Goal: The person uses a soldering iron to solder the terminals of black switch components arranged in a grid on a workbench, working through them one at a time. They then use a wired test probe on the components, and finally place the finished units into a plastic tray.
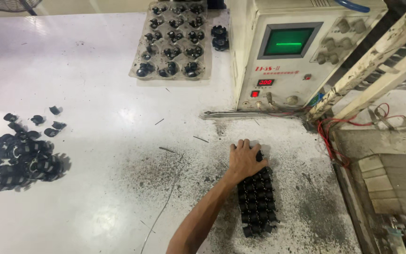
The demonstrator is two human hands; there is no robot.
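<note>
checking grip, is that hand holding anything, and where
Nothing gripped: the right hand lies flat on the far end of the block of black parts.

Beige test instrument (301, 51) with green screen; clear tray (172, 40) of black parts; red wires (334, 136).

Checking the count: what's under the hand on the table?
The hand lies flat on the far end of a block of small black parts. Rows nearer the camera show; whatever is beneath the palm is covered.
</note>
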